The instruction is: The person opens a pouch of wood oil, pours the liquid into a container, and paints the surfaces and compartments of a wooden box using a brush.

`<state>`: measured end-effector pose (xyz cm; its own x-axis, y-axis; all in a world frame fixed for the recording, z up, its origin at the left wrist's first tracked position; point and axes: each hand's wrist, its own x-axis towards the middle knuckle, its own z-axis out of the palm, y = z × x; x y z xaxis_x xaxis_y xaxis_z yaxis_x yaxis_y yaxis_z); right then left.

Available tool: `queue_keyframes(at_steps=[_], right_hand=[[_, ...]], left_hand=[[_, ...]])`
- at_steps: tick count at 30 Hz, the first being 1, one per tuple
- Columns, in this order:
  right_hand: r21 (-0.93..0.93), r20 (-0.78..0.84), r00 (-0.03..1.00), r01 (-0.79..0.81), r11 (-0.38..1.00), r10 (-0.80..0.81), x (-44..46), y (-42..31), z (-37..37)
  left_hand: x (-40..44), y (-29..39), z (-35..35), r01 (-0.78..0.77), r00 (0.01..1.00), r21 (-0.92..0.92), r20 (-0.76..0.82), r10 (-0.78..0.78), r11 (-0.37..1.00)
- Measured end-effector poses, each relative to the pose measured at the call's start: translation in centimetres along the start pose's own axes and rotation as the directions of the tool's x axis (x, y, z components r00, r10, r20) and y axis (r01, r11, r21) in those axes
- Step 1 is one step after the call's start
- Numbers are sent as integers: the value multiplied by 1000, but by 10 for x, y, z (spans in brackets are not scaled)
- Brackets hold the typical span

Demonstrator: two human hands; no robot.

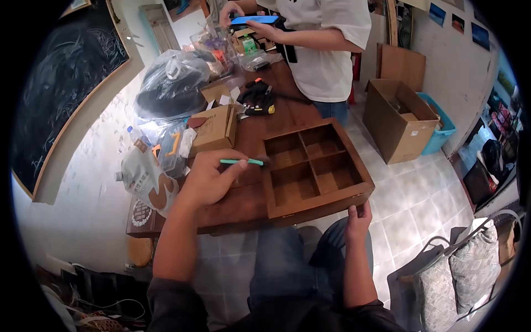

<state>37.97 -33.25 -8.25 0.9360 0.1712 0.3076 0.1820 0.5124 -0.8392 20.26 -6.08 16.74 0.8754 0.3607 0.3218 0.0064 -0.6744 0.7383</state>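
Note:
My left hand [213, 178] is closed in a pinch on a slim green-handled brush [241, 161]. The dark tip of the brush meets the left rim of a brown wooden box [317, 206], as far as I can see. Two crossing dividers split the box into several open compartments, and small hinges show on its near edge. At the box's near right corner, my right hand [359, 221] grips the side from below, with some fingers hidden underneath. The box rests on the reddish-brown table [249, 195], overhanging its right side.
Left of my left hand stand a refill pouch [145, 180] and a cardboard box [213, 131]. Behind are a bagged black item [171, 88] and black gloves [256, 99]. Across the table a person [321, 50] holds a phone [254, 20]. Cushions [477, 263] lie at right.

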Motion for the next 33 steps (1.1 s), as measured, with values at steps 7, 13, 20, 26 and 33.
queue_keyframes(at_steps=[7, 13, 20, 26, 33], right_hand=[[63, 18, 1000, -17, 998, 16, 0, 3, -1], [-106, 70, 997, -29, 994, 36, 3, -9, -7], [-186, 75, 996, -25, 982, 39, 37, -31, -2], [-162, 177, 977, -88, 983, 117, 63, -32, -10], [-163, 277, 957, -47, 986, 91, 67, -22, -16]], left_hand=[[34, -11, -1, 23, 986, 94, -166, -7, 995], [-32, -3, -6, 152, 972, -385, -108, -208, 910], [-29, -62, 74, -83, 706, -645, -576, -412, 759], [-90, -44, 115, -108, 827, -700, -457, -327, 706], [-145, -54, 114, -318, 717, -203, -691, 94, 926]])
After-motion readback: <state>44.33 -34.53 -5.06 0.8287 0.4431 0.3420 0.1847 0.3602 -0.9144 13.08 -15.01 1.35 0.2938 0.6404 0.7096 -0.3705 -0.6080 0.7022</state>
